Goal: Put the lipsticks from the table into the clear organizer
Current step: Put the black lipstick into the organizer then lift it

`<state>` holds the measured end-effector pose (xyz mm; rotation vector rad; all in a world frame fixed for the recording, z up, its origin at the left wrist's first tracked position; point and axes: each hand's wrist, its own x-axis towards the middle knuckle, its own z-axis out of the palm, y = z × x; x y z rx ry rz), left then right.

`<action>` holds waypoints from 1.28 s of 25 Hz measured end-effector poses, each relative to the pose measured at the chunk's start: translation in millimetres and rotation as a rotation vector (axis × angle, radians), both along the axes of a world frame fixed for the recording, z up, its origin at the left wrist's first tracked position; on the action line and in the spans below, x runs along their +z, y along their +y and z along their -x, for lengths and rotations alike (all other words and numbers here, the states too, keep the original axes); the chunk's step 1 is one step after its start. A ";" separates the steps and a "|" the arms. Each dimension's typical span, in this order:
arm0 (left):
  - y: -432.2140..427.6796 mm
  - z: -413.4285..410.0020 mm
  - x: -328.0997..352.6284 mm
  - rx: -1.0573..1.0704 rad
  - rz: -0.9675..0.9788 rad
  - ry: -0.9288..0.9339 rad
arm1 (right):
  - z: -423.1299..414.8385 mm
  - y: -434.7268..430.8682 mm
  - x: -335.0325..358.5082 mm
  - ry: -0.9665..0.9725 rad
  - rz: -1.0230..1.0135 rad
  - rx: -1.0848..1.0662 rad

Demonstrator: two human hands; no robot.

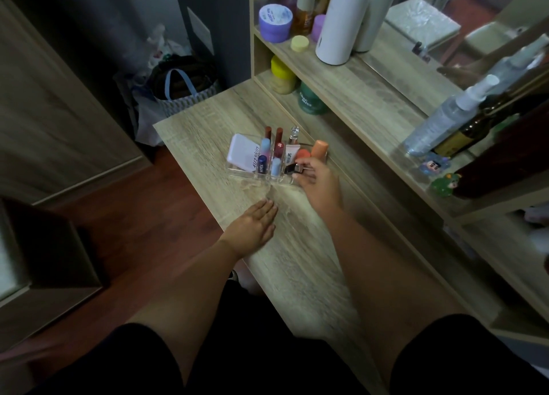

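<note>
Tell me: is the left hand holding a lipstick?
No, the left hand lies flat and empty on the table; the right hand holds the black lipstick.

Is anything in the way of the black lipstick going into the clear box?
Nothing visible blocks it. The right hand holds the black lipstick right at the front right corner of the clear plastic organizer. Other tubes fill the slots to its left, but whether the slot under it is free cannot be told.
</note>
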<state>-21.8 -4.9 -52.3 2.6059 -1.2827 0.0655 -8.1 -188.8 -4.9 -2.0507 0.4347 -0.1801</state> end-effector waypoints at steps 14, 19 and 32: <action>0.3 -0.6 -0.8 -0.010 0.046 -0.030 | -13.4 21.1 -15.9 0.005 0.008 -0.070; 0.8 -0.9 -2.5 0.002 0.034 -0.022 | -16.2 22.4 -16.1 0.048 0.016 -0.100; 11.0 -1.3 -3.3 0.187 0.157 0.217 | 1.1 27.7 -17.3 0.000 0.117 -0.187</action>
